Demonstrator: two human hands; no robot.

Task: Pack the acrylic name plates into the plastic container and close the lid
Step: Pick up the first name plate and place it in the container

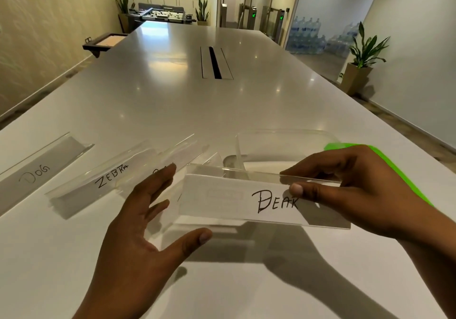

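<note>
My right hand (350, 192) pinches the right end of a clear acrylic name plate (232, 200) with a white card reading "DEAR", held above the table. My left hand (145, 222) is spread open just left of that plate, fingers apart, holding nothing. Behind the plate stands the clear plastic container (283, 146), partly hidden by it. A bright green lid (394, 173) lies under and behind my right hand. On the table to the left lie the "ZEBRA" plate (106, 178), the "DOG" plate (37, 170) and a third plate (182, 151) partly covered by my left fingers.
The long white table (172, 96) stretches ahead with a cable slot (216, 63) in its middle. A dark tray (106, 41) sits at the far left edge. A potted plant (362, 57) stands on the floor to the right.
</note>
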